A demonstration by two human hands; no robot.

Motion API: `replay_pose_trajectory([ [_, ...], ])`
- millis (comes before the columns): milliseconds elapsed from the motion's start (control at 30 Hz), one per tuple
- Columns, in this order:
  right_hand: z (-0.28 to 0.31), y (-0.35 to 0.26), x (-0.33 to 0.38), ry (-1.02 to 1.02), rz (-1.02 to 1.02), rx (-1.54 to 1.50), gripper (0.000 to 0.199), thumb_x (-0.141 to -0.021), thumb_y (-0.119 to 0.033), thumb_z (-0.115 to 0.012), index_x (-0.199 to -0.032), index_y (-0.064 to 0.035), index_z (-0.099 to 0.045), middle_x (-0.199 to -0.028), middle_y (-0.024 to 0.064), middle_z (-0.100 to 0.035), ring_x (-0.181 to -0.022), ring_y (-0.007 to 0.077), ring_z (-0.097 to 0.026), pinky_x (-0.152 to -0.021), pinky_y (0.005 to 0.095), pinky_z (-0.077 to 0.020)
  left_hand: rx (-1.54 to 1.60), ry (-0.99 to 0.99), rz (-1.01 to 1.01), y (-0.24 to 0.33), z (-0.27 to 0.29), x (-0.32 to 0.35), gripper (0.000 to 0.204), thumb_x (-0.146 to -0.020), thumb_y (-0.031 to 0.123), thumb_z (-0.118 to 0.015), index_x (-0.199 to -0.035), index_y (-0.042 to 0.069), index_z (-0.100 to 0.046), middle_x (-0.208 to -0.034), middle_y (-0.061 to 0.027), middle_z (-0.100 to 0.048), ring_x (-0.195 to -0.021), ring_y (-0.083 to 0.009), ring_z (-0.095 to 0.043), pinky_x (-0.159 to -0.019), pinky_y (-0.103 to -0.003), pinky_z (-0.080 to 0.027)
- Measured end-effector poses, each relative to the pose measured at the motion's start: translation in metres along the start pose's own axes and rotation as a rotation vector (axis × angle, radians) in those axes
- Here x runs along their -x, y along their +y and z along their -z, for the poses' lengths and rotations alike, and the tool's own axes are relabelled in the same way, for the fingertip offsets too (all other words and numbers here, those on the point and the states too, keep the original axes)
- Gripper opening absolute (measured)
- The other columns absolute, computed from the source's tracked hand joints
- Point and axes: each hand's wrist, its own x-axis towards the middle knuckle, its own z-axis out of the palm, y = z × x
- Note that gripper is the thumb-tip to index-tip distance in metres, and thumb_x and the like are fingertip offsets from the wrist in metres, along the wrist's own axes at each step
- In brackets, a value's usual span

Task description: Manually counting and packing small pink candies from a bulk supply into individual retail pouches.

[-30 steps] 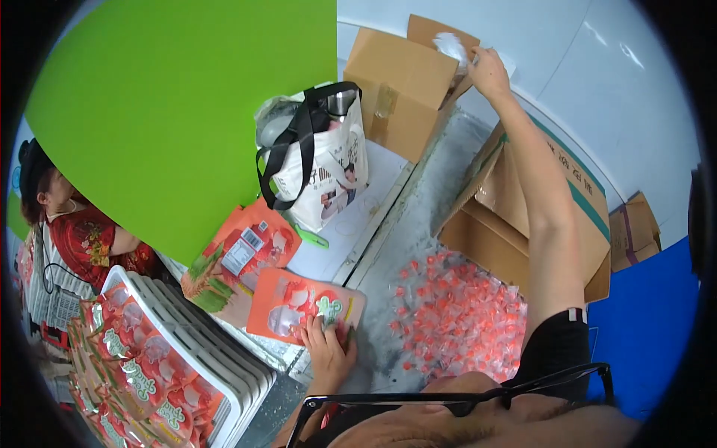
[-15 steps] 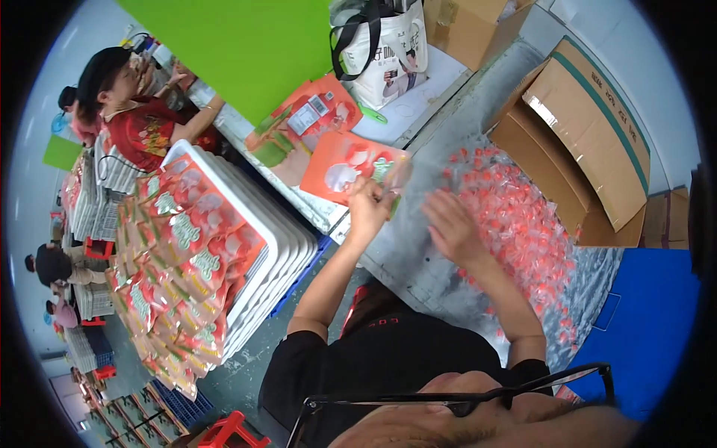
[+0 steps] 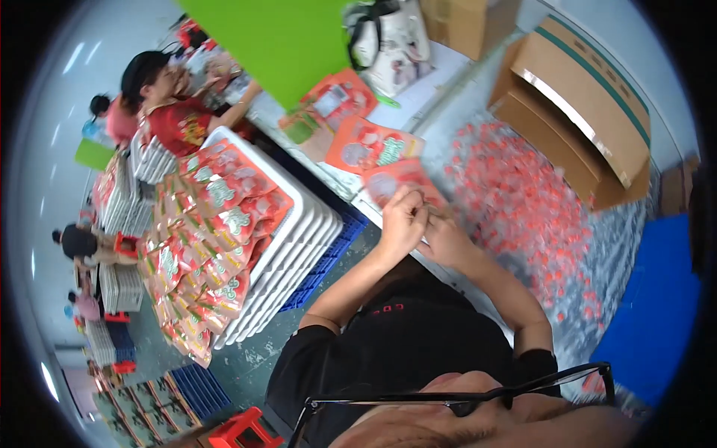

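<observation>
Both my hands meet at the near edge of the worktable, fingers closed on the near end of a flat red-orange pouch [image 3: 398, 178]. My left hand [image 3: 404, 225] pinches it with curled fingers, and my right hand [image 3: 448, 239] grips close beside it. The fingers hide that end of the pouch. Just beyond lies a second red pouch [image 3: 366, 145] with a pale green design, and past it another pouch [image 3: 340, 98] showing a white label. Right of my hands, a wide heap of small clear-wrapped red pieces [image 3: 515, 187] covers the table.
An open cardboard box [image 3: 575, 127] lies behind the heap. At left, stacked white crates [image 3: 299, 224] carry many filled pouches [image 3: 216, 231] above a blue pallet [image 3: 325, 261]. A white tote bag [image 3: 396, 52] stands by a green board [image 3: 276, 45]. A co-worker in red [image 3: 175, 123] works at far left.
My right hand has left its place beside the heap and joined my left hand at a pouch. My left hand has drawn nearer to me, off the pouch beyond. The whole view has shifted.
</observation>
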Motion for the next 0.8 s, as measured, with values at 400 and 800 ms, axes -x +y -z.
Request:
replay_pose_trajectory([
  [400, 0.043, -0.024, 0.051, -0.153, 0.164, -0.286, 0.031, -0.088, -0.035, -0.065, -0.108, -0.0119, -0.068, -0.113, 0.0146, -0.066, -0.111, 0.0355, -0.058, -0.1, 0.0501, -0.0398, -0.042, -1.254, -0.072, 0.018, 0.033, 0.007, 0.119, -0.062, 0.026, -0.09, -0.156, 0.009, -0.019, -0.154, -0.0281, -0.028, -0.141, -0.0412, -0.037, -0.111, -0.042, -0.038],
  [800, 0.066, 0.032, 0.149, 0.418, -0.369, 0.325, 0.06, -0.078, -0.035, -0.076, -0.132, -0.0125, -0.062, -0.142, 0.0151, -0.052, -0.135, 0.0384, -0.043, -0.114, 0.0569, -0.0278, 0.272, -1.1, 0.424, -0.013, -0.006, 0.017, 0.09, -0.069, 0.009, -0.073, -0.151, 0.006, -0.036, -0.135, -0.0132, -0.058, -0.128, -0.0253, -0.054, -0.109, -0.033, -0.039],
])
